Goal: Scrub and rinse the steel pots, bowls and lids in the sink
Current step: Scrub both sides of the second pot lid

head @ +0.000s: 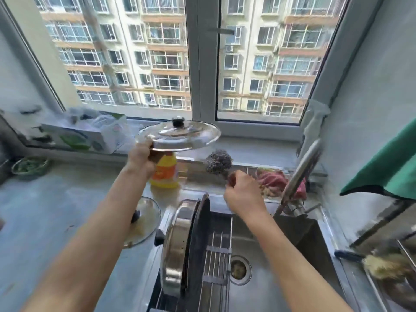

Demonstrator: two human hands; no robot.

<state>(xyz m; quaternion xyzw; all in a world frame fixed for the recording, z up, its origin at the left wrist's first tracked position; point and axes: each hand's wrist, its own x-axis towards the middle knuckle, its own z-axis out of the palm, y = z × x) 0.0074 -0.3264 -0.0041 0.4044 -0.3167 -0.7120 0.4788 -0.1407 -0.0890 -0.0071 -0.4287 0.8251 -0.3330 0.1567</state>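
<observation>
Your left hand (pixel 140 157) grips the rim of the steel lid (pixel 179 136), held level above the tabletop's (pixel 67 199) back edge. Your right hand (pixel 244 192) pinches the scourer's (pixel 218 162) handle over the sink's (pixel 254 244) back rim, and a pot (pixel 180 248) leans on the sink's left edge.

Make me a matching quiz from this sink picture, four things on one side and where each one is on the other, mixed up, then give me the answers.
Things:
1. steel lid
2. scrubber
3. yellow bottle
4. pan

Places:
A. standing on edge at the sink's left side
B. held up by its rim in the left hand
C. on its handle, gripped in the right hand
D. standing on the counter under the raised lid

Pairs: 1-B, 2-C, 3-D, 4-A
</observation>
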